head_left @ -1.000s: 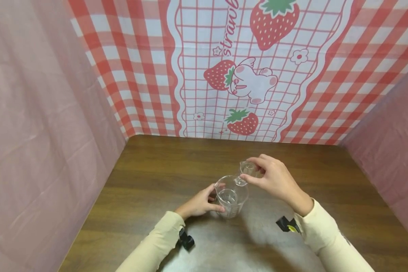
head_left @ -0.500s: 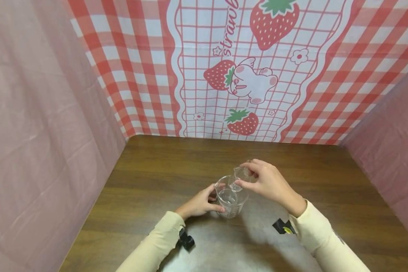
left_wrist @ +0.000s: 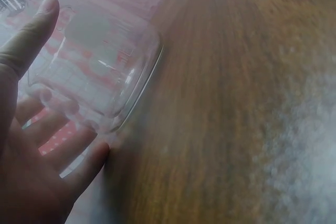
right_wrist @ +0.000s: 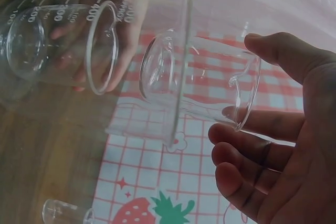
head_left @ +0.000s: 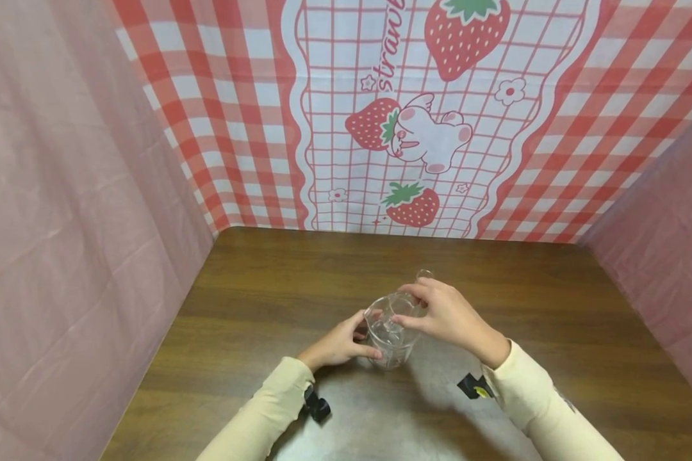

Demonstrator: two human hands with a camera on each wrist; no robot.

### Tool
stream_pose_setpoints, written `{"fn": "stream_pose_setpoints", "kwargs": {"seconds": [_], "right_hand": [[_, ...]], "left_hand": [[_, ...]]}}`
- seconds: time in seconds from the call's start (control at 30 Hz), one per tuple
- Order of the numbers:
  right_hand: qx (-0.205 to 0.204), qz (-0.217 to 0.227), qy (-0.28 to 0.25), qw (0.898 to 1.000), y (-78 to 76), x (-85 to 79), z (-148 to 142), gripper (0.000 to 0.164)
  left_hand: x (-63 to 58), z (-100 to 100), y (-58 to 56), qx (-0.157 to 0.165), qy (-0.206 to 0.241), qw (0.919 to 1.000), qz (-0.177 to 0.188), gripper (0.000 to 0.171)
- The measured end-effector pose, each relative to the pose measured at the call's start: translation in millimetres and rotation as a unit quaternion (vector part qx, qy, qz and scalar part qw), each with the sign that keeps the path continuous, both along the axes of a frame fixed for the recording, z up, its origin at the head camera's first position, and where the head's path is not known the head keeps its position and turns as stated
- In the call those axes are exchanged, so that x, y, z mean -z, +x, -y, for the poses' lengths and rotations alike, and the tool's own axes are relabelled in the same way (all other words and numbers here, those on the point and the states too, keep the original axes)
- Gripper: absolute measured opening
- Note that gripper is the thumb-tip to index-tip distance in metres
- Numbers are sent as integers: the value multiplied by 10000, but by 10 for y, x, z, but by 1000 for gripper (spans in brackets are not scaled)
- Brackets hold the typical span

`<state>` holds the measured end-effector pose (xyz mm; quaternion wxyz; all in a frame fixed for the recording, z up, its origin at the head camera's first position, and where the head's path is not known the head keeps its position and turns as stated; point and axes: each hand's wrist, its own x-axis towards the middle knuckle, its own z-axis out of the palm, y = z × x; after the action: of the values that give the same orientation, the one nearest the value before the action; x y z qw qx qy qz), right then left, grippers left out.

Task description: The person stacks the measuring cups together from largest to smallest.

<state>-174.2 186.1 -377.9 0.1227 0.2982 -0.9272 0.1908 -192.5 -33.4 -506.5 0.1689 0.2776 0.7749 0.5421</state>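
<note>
A large clear glass beaker (head_left: 396, 356) with white graduation marks stands on the table. My left hand (head_left: 337, 342) grips its left side, thumb in front and fingers behind. Inside it sits a smaller glass beaker (right_wrist: 68, 72), its rim below the large beaker's rim. My right hand (head_left: 444, 317) pinches another small beaker (right_wrist: 210, 80) by its rim end, between thumb and fingers. In the right wrist view this held beaker's base has passed the large beaker's mouth and points toward the inner beaker. The left wrist view shows the large beaker's rounded base by my fingers.
A tiny glass beaker (head_left: 425, 274) stands on the wooden table (head_left: 277, 275) just behind my right hand. Pink curtains (head_left: 81, 224) hang at both sides, and a strawberry-printed checked cloth (head_left: 254, 115) covers the back.
My right hand has moved left and slightly lower, bringing the held small beaker from above the rim into the large beaker's mouth. The tiny beaker behind has come into view. The left hand stays put.
</note>
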Motion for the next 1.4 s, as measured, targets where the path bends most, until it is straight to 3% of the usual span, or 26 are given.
{"fn": "stream_pose_setpoints", "kwargs": {"seconds": [0.6, 0.93, 1.4], "right_hand": [[-272, 118, 518, 9982, 2, 155, 98, 46], [45, -144, 991, 9950, 35, 195, 148, 49], [47, 52, 1432, 9897, 33, 222, 214, 52]], "left_hand": [[-20, 10, -3, -106, -27, 9999, 4, 81], [7, 9, -2, -92, -2, 10000, 6, 81], [-2, 7, 2, -125, -6, 9999, 1, 80]]}}
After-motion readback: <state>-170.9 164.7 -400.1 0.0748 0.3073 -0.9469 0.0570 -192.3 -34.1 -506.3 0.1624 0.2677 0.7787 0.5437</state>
